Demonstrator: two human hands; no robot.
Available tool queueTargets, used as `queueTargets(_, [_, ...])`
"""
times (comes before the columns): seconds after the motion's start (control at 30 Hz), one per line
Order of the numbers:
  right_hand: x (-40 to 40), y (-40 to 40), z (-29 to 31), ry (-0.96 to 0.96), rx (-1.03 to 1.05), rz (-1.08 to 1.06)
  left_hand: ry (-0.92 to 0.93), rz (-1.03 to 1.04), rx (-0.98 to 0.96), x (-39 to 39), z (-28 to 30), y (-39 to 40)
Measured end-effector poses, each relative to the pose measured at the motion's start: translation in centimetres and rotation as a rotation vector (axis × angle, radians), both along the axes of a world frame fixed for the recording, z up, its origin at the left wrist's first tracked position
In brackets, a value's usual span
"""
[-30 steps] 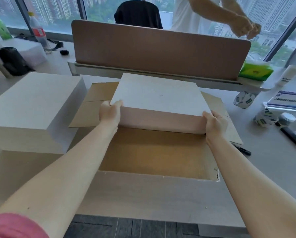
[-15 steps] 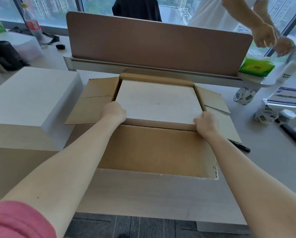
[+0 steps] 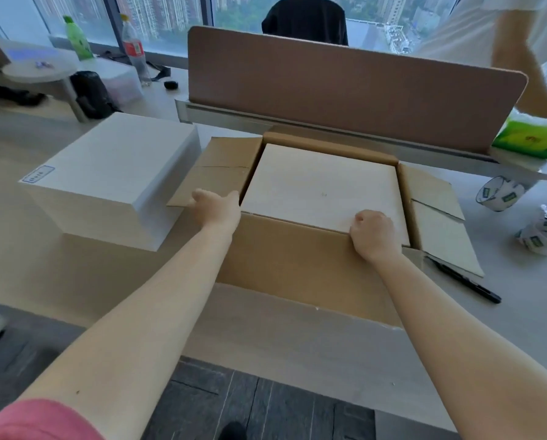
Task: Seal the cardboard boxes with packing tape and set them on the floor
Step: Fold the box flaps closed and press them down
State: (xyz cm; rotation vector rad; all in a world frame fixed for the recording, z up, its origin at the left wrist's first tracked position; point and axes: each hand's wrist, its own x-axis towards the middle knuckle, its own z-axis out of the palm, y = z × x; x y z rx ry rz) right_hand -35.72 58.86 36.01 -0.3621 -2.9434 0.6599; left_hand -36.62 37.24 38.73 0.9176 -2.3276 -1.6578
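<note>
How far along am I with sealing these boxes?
Early. Done: a white stack sits in the far half of the open cardboard box. In hand: your left hand and right hand are at its near corners. Left: fold the flaps, tape from the rolls, set it on the floor.

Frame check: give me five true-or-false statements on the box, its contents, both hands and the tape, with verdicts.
1. The cardboard box is taped shut. False: its flaps are open.
2. A white stack lies inside it. True.
3. The right hand holds a tape roll. False: it rests on the stack's near edge; the tape rolls lie on the desk.
4. The left hand is at the stack's left corner. True.
5. A black marker lies right of the box. True.
</note>
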Motion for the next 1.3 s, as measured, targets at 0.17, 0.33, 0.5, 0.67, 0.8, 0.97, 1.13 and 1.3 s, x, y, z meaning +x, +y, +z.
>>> queueTargets(0.17, [0.2,-1.6,-0.6,0.051,-0.029,0.095,0.029,0.076,0.441,-0.1,-0.7,-0.7])
queueTargets(0.33, [0.9,-1.3,-0.2,0.025,-0.081,0.123,0.1,0.142,0.471,-0.1,-1.5,-0.9])
queueTargets(0.5, [2.0,-0.6,0.3,0.021,-0.147,0.115,0.28,-0.062,0.145,0.9,-1.5,0.2])
queueTargets(0.67, [4.0,1.5,0.2,0.079,-0.143,-0.026,0.258,-0.496,-0.445,1.3,-2.2,2.6])
queueTargets(0.8, [6.0,3.6,0.5,0.08,-0.088,-0.246,0.105,-0.791,-0.821,1.4,-2.7,5.0])
queueTargets(0.97, [6.3,5.4,0.6,-0.02,-0.61,-0.499,-0.015,-0.933,-0.934,1.7,-2.7,7.1])
queueTargets(1.13, [5.9,5.3,0.5,0.015,-1.056,-0.671,-0.026,-0.956,-0.961,1.7,-2.8,7.1])
queueTargets(1.3, [5.6,4.9,-0.3,0.163,-1.003,-0.604,-0.038,-0.986,-0.955,1.6,-2.4,6.7])
